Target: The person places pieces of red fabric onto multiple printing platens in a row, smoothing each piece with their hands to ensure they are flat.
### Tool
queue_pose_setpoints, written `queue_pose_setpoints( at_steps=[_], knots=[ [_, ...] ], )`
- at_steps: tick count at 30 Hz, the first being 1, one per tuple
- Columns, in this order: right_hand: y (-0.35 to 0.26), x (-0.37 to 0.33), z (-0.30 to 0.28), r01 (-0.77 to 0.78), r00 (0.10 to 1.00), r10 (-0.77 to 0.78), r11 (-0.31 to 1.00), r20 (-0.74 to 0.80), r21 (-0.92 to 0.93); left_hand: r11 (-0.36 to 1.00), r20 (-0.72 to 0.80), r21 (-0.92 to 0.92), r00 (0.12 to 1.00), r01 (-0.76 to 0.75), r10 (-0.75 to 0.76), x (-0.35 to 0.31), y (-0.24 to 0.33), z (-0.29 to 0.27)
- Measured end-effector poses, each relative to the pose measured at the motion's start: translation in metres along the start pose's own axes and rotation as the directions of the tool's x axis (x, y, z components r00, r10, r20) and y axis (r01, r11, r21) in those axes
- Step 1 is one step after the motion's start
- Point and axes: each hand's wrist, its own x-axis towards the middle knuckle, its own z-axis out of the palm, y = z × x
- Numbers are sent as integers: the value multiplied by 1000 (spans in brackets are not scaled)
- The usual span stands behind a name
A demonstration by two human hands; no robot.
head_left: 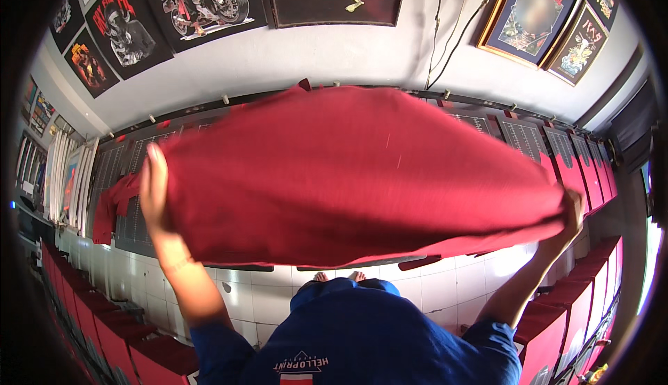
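A person in a blue shirt (369,336) holds a big red cloth (362,169) stretched wide in the air, over a long row of dark boards (522,138). The cloth is a bit blurry, and it bulges up in the middle and sags along its near edge, where there are dark folds. The left hand (154,183) is at the left end of the cloth, touching it, with its fingers long and pointing up; how tightly they grip, one cannot tell. The right hand (574,212) has its fingers bent around the right end, pinching the cloth. Another piece of red cloth (111,211) hangs over the boards at the far left, near the left hand. On the right side, more boards wear red covers (567,173). Under the cloth, two bare feet (339,276) stand on a white tile floor (445,293). More red-covered boards (115,329) stand in rows at both lower sides. Past the row, black cords (456,37) hang down a pale wall (306,58), between pictures, one showing a motorbike (209,2).
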Motion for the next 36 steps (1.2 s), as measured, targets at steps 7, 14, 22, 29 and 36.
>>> queue_pose_setpoints(
  at_steps=[7,14,22,29,36],
  knots=[
    [2,-157,32,-436,799,340,896,496,88,924,-129,314,974,218,-186,-97,-144,-79],
    [70,-278,30,-436,121,275,878,954,-198,327,94,936,806,128,-585,-154,-254,-134],
    [13,-266,180,-889,306,253,422,918,180,727,266,687,937,-19,-227,-126,-370,-58],
    [-6,-302,231,-923,-315,252,-307,915,-234,454,296,16,430,891,-853,-178,-490,-176],
    [69,-436,143,-879,-179,526,-465,831,105,476,132,55,466,878,-875,-214,-411,-191]
  ],
)
